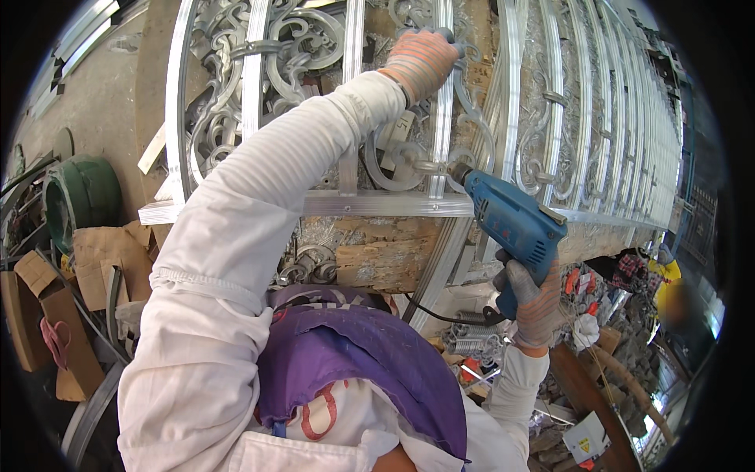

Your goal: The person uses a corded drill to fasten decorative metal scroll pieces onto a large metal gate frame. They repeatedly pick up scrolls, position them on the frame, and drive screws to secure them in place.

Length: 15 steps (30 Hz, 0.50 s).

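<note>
My right hand (536,303), in an orange-striped work glove with grey fingers, grips the handle of a blue electric drill (511,220). The drill's tip meets a collar (431,167) on a silver metal bar, beside a curled scroll. Farther off, my left hand (425,64) wears a matching glove and is closed over the same metal bar (443,118); its fingertips are partly hidden. Both hands work over a silver railing panel (362,204) of parallel bars with scrollwork between them. A black cord (448,318) runs from the drill's handle.
More railing panels (621,118) lie stacked to the right. Worn wooden boards (389,256) show beneath the panel. At left are a green drum (82,193) and cardboard boxes (75,354). Scrap and metal parts lie lower right, near a person in yellow (668,291).
</note>
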Available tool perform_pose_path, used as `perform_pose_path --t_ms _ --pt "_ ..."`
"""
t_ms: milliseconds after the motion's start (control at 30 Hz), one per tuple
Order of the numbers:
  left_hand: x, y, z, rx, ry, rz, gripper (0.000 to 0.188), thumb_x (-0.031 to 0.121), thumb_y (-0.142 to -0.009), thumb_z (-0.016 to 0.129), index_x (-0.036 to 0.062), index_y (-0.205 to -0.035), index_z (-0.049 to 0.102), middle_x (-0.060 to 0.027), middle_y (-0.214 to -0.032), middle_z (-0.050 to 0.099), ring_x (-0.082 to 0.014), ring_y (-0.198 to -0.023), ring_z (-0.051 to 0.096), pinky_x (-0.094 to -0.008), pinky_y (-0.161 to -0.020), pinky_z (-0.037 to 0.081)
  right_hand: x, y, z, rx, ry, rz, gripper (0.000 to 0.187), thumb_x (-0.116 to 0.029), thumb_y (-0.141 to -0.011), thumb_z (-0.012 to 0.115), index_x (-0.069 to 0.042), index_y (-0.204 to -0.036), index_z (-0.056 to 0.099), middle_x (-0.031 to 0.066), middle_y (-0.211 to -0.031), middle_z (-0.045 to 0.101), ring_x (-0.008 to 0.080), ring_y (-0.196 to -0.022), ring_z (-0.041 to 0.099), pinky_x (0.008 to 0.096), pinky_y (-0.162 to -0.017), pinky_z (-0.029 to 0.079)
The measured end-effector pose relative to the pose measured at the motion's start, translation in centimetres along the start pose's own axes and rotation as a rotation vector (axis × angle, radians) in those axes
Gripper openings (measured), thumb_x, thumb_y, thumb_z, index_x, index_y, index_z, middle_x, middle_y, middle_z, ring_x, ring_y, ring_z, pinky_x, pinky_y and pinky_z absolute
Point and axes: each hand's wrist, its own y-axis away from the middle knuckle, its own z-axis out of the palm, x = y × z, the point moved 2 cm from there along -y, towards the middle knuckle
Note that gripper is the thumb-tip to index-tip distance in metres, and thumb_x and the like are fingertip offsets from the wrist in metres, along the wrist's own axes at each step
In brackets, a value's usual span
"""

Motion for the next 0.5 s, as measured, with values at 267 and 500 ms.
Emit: perform_pose_path --t_ms 267,500 --pt "0.4 0.6 -0.2 0.067 0.054 0.003 0.029 0.019 -0.092 0.069 0.0186 -0.121 0.071 -0.0108 -0.122 0.068 -0.0325 -0.113 0.066 -0.0474 -0.094 0.054 0.1 0.2 -0.9 0.039 -0.074 -0.004 0.055 -0.012 -0.090 0.074 -0.003 -0.139 0.053 0.0136 -0.104 0.073 0.0152 -0.072 0.068 0.0300 -0.065 0.058" --pt "3.6 2.2 0.1 0.046 0.241 0.477 0.044 0.035 -0.097 0.066 0.0195 -0.137 0.062 -0.0063 -0.145 0.058 -0.0293 -0.135 0.054 -0.0496 -0.115 0.041 -1.5 0.7 -1.8 0.057 -0.042 0.023 0.057 -0.013 -0.089 0.075 -0.003 -0.140 0.052 0.0147 -0.104 0.073 0.0156 -0.073 0.068 0.0294 -0.066 0.057"
